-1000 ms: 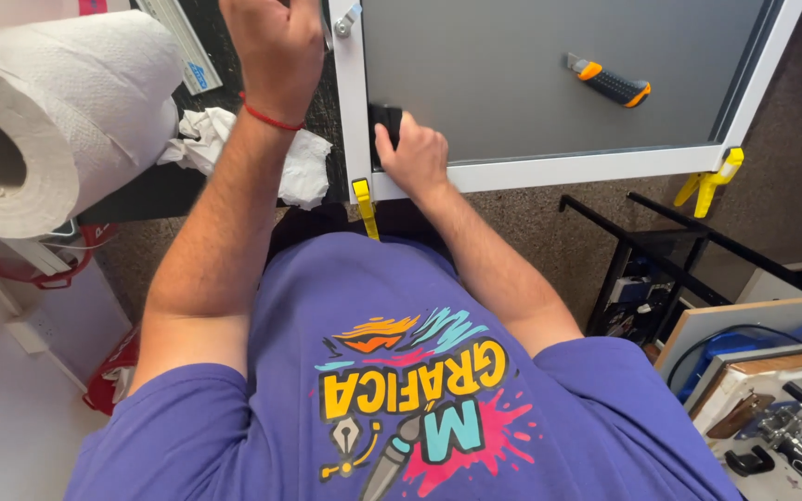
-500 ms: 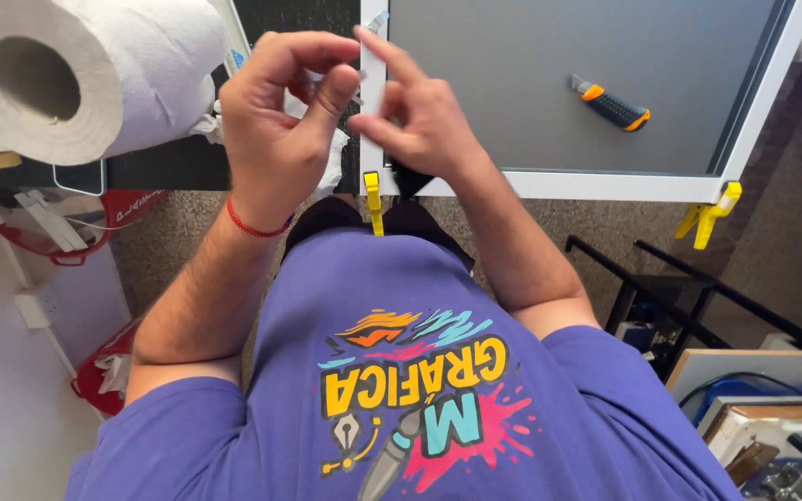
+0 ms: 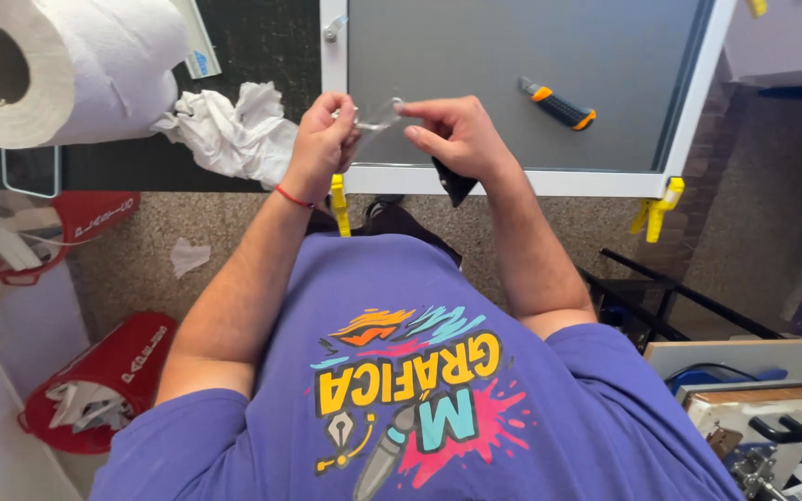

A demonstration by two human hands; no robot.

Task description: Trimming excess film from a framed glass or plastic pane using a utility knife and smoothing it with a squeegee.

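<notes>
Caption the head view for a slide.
Left hand and right hand stretch a clear strip over a white-framed grey screen, beside a utility knife.

Your right hand (image 3: 457,139) covers most of a black flat tool (image 3: 454,182). The big white paper roll (image 3: 48,65) and the white-framed grey screen (image 3: 522,181) run past the top edge.
</notes>
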